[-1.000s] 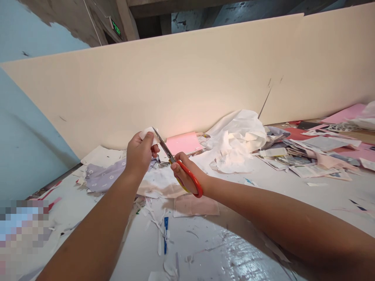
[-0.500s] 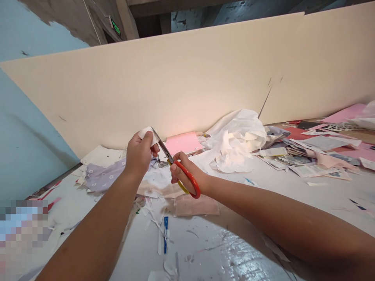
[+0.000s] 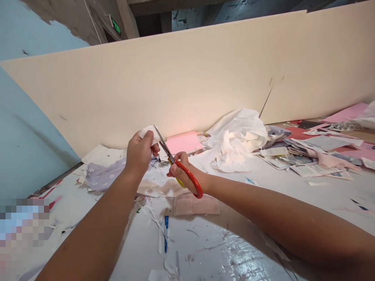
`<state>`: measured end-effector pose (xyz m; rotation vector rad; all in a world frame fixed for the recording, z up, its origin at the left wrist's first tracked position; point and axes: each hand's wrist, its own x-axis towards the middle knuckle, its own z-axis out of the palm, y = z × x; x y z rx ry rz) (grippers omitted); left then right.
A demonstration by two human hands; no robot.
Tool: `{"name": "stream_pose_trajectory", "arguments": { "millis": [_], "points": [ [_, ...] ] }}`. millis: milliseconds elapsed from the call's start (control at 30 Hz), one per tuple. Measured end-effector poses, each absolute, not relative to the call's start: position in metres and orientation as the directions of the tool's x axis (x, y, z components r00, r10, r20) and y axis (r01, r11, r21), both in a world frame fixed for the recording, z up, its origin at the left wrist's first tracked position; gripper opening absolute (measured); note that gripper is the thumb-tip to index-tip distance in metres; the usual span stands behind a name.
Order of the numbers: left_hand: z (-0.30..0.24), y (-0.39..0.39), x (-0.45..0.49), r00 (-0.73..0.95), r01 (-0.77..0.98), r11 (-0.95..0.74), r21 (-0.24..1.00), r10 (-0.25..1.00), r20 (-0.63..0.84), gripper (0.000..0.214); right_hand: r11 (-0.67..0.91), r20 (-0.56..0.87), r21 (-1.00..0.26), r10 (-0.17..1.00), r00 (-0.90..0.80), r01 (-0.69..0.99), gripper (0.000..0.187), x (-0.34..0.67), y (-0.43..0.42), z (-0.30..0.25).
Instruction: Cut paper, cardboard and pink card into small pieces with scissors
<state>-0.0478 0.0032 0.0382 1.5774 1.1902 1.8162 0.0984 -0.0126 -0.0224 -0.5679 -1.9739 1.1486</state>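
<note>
My left hand (image 3: 140,150) pinches a small white piece (image 3: 151,134), paper or cloth, I cannot tell which. My right hand (image 3: 187,169) is closed round the red and yellow handles of a pair of scissors (image 3: 167,150). Their blades point up and to the left, with the tips at the right edge of the white piece. Below both hands lies a strip of white and beige cloth (image 3: 164,188). A flat pale pink piece (image 3: 197,205) rests nearer to me on the table.
Behind the hands stands a tall cream board (image 3: 175,86). Crumpled white cloth (image 3: 243,136) lies right of centre, a pink sheet (image 3: 184,142) at the board's foot. Lilac flowered cloth (image 3: 105,173) is at left. Several paper scraps (image 3: 316,168) are heaped at right. A blue strip (image 3: 166,234) lies in front.
The scissor handles have drawn closer together, and the blades have shifted slightly against the white piece. My left hand keeps its hold in nearly the same place.
</note>
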Motion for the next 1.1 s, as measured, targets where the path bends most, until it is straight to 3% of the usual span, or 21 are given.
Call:
{"name": "stream_pose_trajectory", "arguments": {
  "millis": [167,633,1100],
  "points": [
    [0.0350,0.0043,-0.0456,-0.220,0.236,-0.493,0.838,0.813,0.540,0.020,0.392,0.362,-0.917,0.742,-0.564,-0.072,0.043,0.0972,-0.0124,-0.0238],
    [0.0320,0.0066,-0.0456,-0.169,0.192,-0.469,0.862,0.850,0.500,0.019,0.394,0.410,-0.906,0.724,-0.554,-0.156,0.043,0.0954,-0.0108,-0.0248],
    [0.0321,0.0025,-0.0414,-0.120,0.234,-0.462,0.855,0.859,0.497,0.021,0.366,0.363,-0.924,0.753,-0.549,-0.110,0.046,0.0970,-0.0120,-0.0209]
  ]
}}
